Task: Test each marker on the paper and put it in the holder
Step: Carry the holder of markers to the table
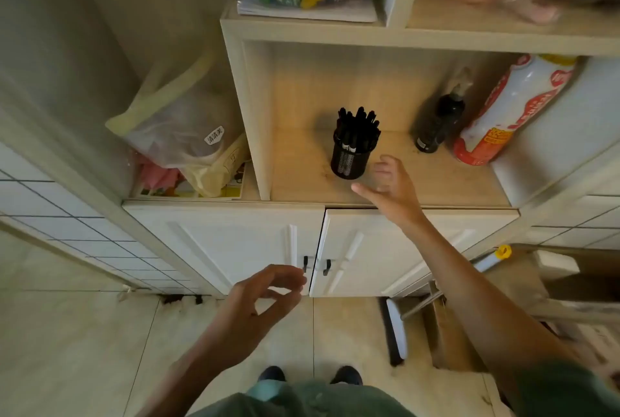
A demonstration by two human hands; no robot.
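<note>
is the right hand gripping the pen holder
No, the right hand is open with fingers spread just beside the black mesh holder, not touching it.

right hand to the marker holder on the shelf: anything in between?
Nothing visible. The right hand is open just right of the black mesh holder, bare shelf between them. The dark spray bottle stands farther right, off the path.

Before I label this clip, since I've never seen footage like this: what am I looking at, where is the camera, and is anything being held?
The camera sits on a person's head, looking down at their own arms. The right hand reaches with spread fingers toward a black mesh holder full of black markers on a wooden shelf. The left hand hangs lower, before the white cupboard doors, loosely curled. Neither holds anything. A dark bottle and a red-and-white bottle stand beside.
</note>
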